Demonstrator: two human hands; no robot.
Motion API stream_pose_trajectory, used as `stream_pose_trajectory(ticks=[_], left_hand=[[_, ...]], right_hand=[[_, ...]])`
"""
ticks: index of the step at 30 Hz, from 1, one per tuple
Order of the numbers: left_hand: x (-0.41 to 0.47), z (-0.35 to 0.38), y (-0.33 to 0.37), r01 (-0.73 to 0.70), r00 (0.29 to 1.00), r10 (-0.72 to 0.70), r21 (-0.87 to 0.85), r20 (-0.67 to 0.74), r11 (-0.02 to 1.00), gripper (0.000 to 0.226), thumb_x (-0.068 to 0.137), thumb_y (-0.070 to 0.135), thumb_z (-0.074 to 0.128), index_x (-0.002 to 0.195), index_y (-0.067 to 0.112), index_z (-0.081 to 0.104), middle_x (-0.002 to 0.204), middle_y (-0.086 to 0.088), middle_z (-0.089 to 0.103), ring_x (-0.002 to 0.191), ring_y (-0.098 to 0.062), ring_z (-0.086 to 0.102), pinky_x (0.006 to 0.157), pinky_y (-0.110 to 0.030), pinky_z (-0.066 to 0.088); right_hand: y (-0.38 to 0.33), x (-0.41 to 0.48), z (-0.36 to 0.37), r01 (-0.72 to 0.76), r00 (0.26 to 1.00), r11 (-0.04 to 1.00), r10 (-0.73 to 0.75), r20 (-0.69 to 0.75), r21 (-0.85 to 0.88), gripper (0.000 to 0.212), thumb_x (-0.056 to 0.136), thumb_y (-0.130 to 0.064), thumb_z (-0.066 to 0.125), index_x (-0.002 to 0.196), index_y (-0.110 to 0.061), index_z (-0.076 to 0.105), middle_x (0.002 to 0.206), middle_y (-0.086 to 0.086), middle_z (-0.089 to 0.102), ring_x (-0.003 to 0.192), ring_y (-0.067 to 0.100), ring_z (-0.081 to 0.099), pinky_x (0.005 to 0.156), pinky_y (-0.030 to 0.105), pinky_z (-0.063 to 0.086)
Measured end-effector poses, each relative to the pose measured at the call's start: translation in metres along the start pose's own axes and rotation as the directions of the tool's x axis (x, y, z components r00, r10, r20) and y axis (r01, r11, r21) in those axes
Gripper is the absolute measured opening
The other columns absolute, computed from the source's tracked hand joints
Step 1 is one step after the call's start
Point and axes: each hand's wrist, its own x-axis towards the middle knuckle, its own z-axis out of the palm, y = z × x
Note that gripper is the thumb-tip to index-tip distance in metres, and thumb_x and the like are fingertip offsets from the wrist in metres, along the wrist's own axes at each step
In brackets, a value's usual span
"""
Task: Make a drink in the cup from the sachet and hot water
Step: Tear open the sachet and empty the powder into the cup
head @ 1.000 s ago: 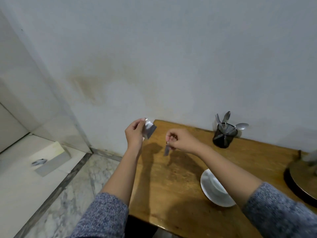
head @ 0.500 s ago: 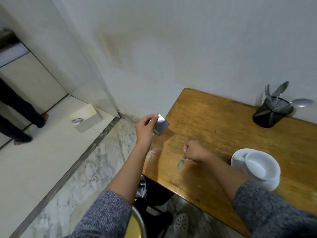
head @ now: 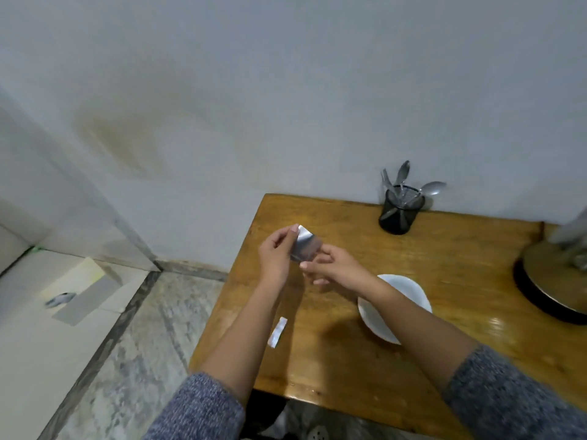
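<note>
A silvery sachet (head: 305,246) is held up over the wooden table (head: 451,262). My left hand (head: 275,255) pinches its upper left edge. My right hand (head: 330,267) is at its lower right corner, fingers partly spread and touching it. A torn-off silver strip (head: 278,332) lies flat on the table near the left edge, below my hands. The white cup (head: 409,293) stands on the table to the right, partly hidden behind my right forearm.
A black mesh holder (head: 401,212) with several spoons stands at the back by the wall. A round dark base with a wooden top (head: 552,281) sits at the right edge. Marble floor lies left of the table, with a pale box (head: 81,290) on it.
My right hand has let go of the torn strip, which now lies on the table, and has risen to the sachet. The view has swung back toward the table.
</note>
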Motion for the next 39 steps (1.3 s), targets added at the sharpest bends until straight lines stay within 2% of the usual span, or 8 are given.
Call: stream_pose_trajectory(ticks=[4,8,14,17,22,27,33,39], left_hand=[[-0.014,0.053,0.000,0.049,0.992,-0.041,-0.062,0.117,0.997,0.011,0.084,0.013,0.062,0.092,0.008,0.069,0.091,-0.005,0.067,0.087,-0.014,0.058,0.079,-0.023,0.047],[-0.026,0.086,-0.001,0.008,0.963,-0.013,0.019,0.269,1.000,0.025,0.084,0.013,0.062,0.106,0.001,0.064,0.089,-0.001,0.066,0.081,-0.008,0.059,0.068,-0.010,0.050],[-0.044,0.111,-0.014,0.023,0.861,-0.087,0.133,0.501,0.991,0.016,0.081,0.004,0.064,0.095,0.010,0.062,0.075,-0.003,0.063,0.069,-0.005,0.062,0.070,-0.015,0.051],[-0.047,0.120,-0.022,0.020,0.815,-0.164,0.256,0.555,0.966,0.028,0.080,-0.003,0.060,0.104,0.010,0.058,0.076,0.001,0.059,0.073,-0.009,0.059,0.076,-0.024,0.050],[-0.046,0.133,-0.024,-0.078,0.689,-0.253,0.417,0.679,0.906,0.051,0.078,-0.012,0.055,0.123,0.012,0.051,0.085,0.001,0.053,0.074,-0.010,0.052,0.064,-0.014,0.050],[-0.037,0.135,-0.033,-0.313,0.613,-0.264,0.536,0.745,0.784,0.025,0.084,0.004,0.059,0.108,0.010,0.065,0.092,-0.009,0.061,0.080,-0.016,0.053,0.077,-0.027,0.048],[-0.033,0.128,-0.044,-0.429,0.624,-0.253,0.595,0.739,0.679,0.009,0.084,0.009,0.061,0.088,0.015,0.066,0.077,-0.007,0.057,0.073,-0.019,0.049,0.069,-0.029,0.042],[-0.030,0.114,-0.042,-0.488,0.687,-0.162,0.614,0.709,0.620,0.007,0.083,0.009,0.061,0.087,0.007,0.066,0.083,-0.006,0.062,0.078,-0.016,0.054,0.062,-0.018,0.040]], right_hand=[[-0.005,-0.027,-0.035,0.057,0.957,0.993,-0.083,-0.277,-0.099,0.026,0.080,-0.014,0.071,0.102,-0.002,0.062,0.088,0.008,0.064,0.075,0.017,0.060,0.057,0.023,0.049],[0.000,-0.062,-0.075,0.130,0.896,0.988,-0.154,-0.417,-0.086,0.008,0.083,-0.012,0.069,0.088,-0.010,0.064,0.078,0.000,0.062,0.069,0.007,0.057,0.054,0.014,0.049],[0.019,-0.100,-0.114,0.189,0.869,0.893,0.041,-0.493,0.408,0.016,0.091,-0.002,0.053,0.078,-0.011,0.056,0.080,0.007,0.061,0.072,0.013,0.065,0.060,0.017,0.058],[0.030,-0.110,-0.122,0.098,0.870,0.902,0.128,-0.477,0.421,0.014,0.092,-0.001,0.051,0.082,-0.010,0.054,0.076,0.006,0.059,0.059,0.009,0.065,0.056,0.016,0.057],[0.044,-0.120,-0.132,-0.085,0.870,0.964,0.195,-0.452,0.253,0.015,0.092,0.000,0.052,0.082,-0.011,0.055,0.074,0.006,0.058,0.053,0.006,0.060,0.052,0.014,0.055],[0.044,-0.120,-0.136,-0.227,0.861,0.973,0.177,-0.477,-0.048,0.011,0.091,-0.004,0.055,0.082,-0.011,0.055,0.072,0.002,0.057,0.056,0.007,0.058,0.044,0.013,0.048],[0.040,-0.110,-0.126,-0.318,0.862,0.821,0.043,-0.505,-0.474,0.014,0.087,-0.007,0.051,0.074,-0.013,0.048,0.067,0.002,0.044,0.061,0.016,0.040,0.054,0.027,0.032],[0.014,-0.098,-0.111,-0.301,0.920,0.566,-0.040,-0.391,-0.767,0.012,0.089,-0.009,0.042,0.085,-0.012,0.053,0.081,0.008,0.053,0.071,0.024,0.050,0.056,0.031,0.037]])
